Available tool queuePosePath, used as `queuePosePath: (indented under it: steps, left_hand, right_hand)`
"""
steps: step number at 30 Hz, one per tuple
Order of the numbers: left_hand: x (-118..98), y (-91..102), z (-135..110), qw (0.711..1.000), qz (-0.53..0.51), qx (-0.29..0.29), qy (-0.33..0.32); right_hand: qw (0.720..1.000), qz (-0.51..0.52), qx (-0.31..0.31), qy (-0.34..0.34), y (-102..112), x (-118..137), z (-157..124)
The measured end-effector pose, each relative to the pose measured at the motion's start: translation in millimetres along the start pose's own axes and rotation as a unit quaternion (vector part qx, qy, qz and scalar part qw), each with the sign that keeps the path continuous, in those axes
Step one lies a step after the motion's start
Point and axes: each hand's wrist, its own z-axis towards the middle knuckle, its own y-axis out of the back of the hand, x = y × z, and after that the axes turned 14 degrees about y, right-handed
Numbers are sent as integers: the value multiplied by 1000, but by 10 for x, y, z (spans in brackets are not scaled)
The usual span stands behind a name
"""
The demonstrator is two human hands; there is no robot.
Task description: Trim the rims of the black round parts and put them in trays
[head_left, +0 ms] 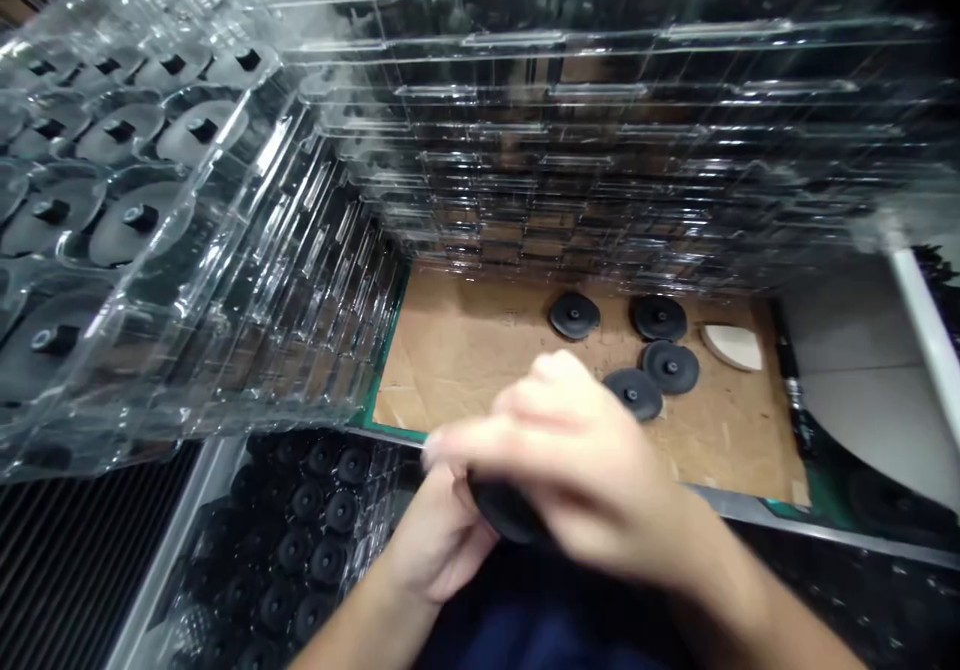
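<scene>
Both hands meet low in the middle of the view, blurred by motion. My right hand is curled over a black round disc, fingers wrapped on its top. My left hand comes up from below and cups the same disc from the left. Several more black discs with small centre hubs lie on a brown cardboard sheet just beyond the hands.
Tall stacks of clear plastic trays fill the back; those at the left hold black discs. A lower tray of discs sits at bottom left. A pale wedge-shaped piece lies on the cardboard's right.
</scene>
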Motion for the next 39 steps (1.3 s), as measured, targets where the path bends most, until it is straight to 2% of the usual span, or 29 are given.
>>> queuePosePath:
  steps: [1, 3, 5, 9, 11, 13, 15, 17, 19, 21, 22, 25, 26, 30, 31, 34, 35, 39]
  left_hand:
    - [3, 21, -2, 1000, -15, 11, 4]
    - [-4, 59, -5, 997, -61, 53, 19]
    - [-18, 93, -2, 992, -106, 72, 16]
    - [-22, 154, 23, 989, -145, 33, -6]
    - [-17, 170, 34, 989, -143, 23, -7]
    - [-15, 164, 41, 990, -139, 24, -4]
    - [-14, 133, 47, 989, -142, 26, 5]
    - [-7, 89, 54, 989, -145, 34, 10]
    - [5, 53, 58, 989, -137, 48, 8]
    - [16, 41, 57, 992, -117, 49, 8]
    - [20, 44, 55, 993, -106, 43, 8]
    - [31, 63, 50, 996, -88, 16, -4]
    - [34, 64, 50, 996, -82, 13, -9]
    - [0, 20, 41, 998, -59, 23, -26]
    - [-20, 5, 35, 998, -60, 18, -26]
    - [-69, -30, 21, 997, -73, -7, -15]
    - [-72, -38, 22, 997, -72, -8, -10]
    - [-58, -44, 36, 999, -41, 17, -10]
  right_hand:
    - [998, -3, -23, -60, -17, -94, -38]
    - [976, -27, -69, -206, -83, -275, -164]
    - [950, -31, -81, -299, -215, -380, -344]
    - [947, 10, -39, -317, -572, -336, -752]
    - [944, 20, -33, -329, -664, -284, -898]
    - [937, 14, -44, -347, -631, -252, -941]
    - [929, -3, -70, -363, -497, -210, -855]
    - [928, -31, -122, -351, -337, -121, -661]
    - [944, -59, -158, -284, -229, 15, -424]
    - [966, -74, -141, -203, -195, 151, -225]
    - [975, -61, -112, -180, -196, 200, -156]
    - [981, 22, -7, -191, -216, 235, -61]
    - [980, 26, 6, -197, -221, 219, -53]
    - [980, -85, -88, -156, -220, 184, -68]
    - [982, -70, -96, -144, -208, 198, -80]
    - [986, 37, -47, -158, -168, 242, -100]
    - [984, 39, -44, -166, -167, 244, -94]
    - [979, -86, -123, -140, -225, 212, -53]
